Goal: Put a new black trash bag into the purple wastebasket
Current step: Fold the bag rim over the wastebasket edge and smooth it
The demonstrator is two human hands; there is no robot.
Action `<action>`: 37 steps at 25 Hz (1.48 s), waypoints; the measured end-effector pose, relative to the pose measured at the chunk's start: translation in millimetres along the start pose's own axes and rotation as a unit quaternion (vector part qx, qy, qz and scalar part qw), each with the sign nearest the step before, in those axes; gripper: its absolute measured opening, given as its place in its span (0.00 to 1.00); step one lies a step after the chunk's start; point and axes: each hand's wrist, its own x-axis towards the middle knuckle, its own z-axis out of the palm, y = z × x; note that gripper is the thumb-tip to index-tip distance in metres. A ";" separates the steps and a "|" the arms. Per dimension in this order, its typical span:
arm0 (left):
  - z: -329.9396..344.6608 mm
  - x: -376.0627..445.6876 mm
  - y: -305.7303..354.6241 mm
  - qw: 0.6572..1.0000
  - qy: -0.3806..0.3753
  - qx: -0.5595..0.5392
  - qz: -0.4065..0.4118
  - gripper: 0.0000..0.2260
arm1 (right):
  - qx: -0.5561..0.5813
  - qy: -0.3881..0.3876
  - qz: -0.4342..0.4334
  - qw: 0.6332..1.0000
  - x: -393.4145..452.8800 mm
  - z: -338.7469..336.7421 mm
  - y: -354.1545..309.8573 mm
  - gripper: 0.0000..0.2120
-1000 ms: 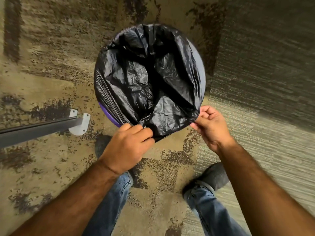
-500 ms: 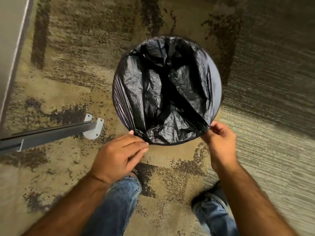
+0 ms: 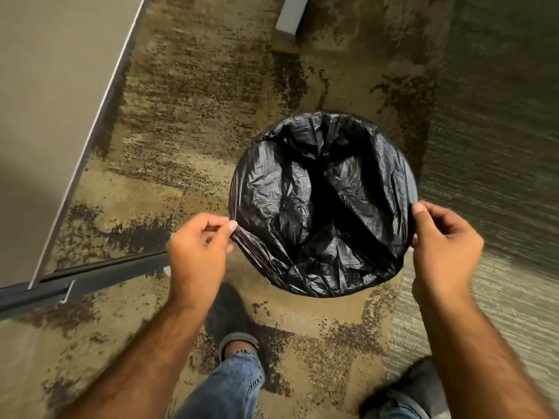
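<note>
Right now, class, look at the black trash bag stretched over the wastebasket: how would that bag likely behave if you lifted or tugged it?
The black trash bag is probably floppy: it sags inward in creased folds. It looks thin and light, since the left hand and right hand hold its edge by fingertip pinches. Its glossy sheen suggests it could slip.

Glossy black trash bag (image 3: 287, 207); mottled tan-brown carpet (image 3: 187, 122); faded blue jeans (image 3: 230, 388).

Looks like an office. Patterned commercial carpet (image 3: 187, 122) in mottled tan and brown meets a grey ribbed stretch right of the right hand (image 3: 444, 240); a pale panel (image 3: 45, 101) with a metal foot (image 3: 75, 282) stands left of the left hand (image 3: 196, 246).
</note>
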 end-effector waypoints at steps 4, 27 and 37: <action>11.8 7.9 -16.4 0.986 0.019 -0.078 -0.149 0.12 | 0.031 0.007 0.006 0.999 2.1 0.9 2.1 0.03; 36.8 -72.1 56.1 0.915 -0.028 -0.202 -0.347 0.27 | -0.718 -0.432 -0.144 0.526 -0.5 118.5 -23.9 0.30; 54.4 -46.2 38.7 0.939 -0.004 -0.155 -0.307 0.25 | -0.588 -0.375 -0.266 0.666 -12.5 170.6 -47.2 0.18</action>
